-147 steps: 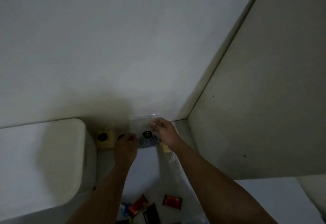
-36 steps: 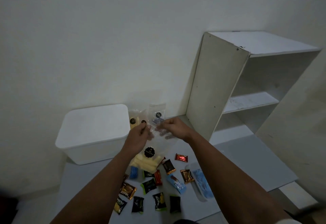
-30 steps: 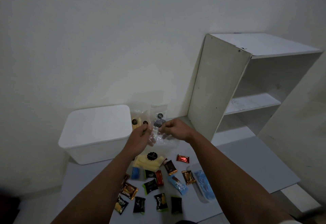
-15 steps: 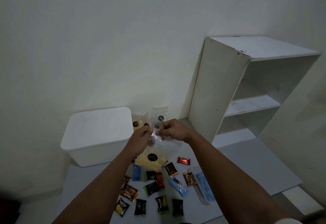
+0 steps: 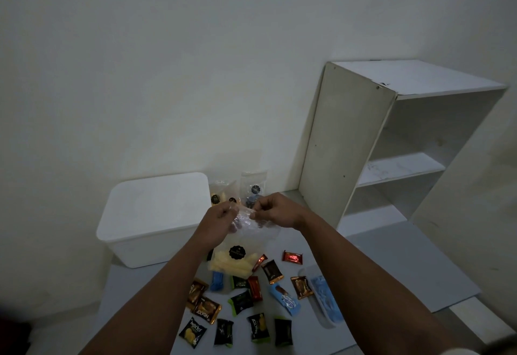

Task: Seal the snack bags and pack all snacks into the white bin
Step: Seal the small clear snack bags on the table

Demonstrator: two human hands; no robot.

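White bin (image 5: 156, 214), lid on, left of the fingers, on the desk (image 5: 134, 293). Left hand (image 5: 221, 219) raised above the desk, fingers (image 5: 228, 210) pinching the left part of the top edge of a clear snack bag (image 5: 246, 245). Bag hanging below both hands, pale yellow sticks in its lower part, round black label on its front. Two more clear snack bags beyond the fingers, upright against the wall: yellow-filled bag (image 5: 222, 193) just beside the bin, dark-filled bag (image 5: 254, 188) to its right. Right hand (image 5: 275, 212) level with the left, fingers (image 5: 258, 212) pinching the same top edge, close beside the left fingers. Small wrapped snacks (image 5: 246, 301) scattered on the desk below the hands. Blue packet in clear wrap (image 5: 324, 298) lower right of the fingers. White shelf unit (image 5: 377, 142) well right of the fingers.
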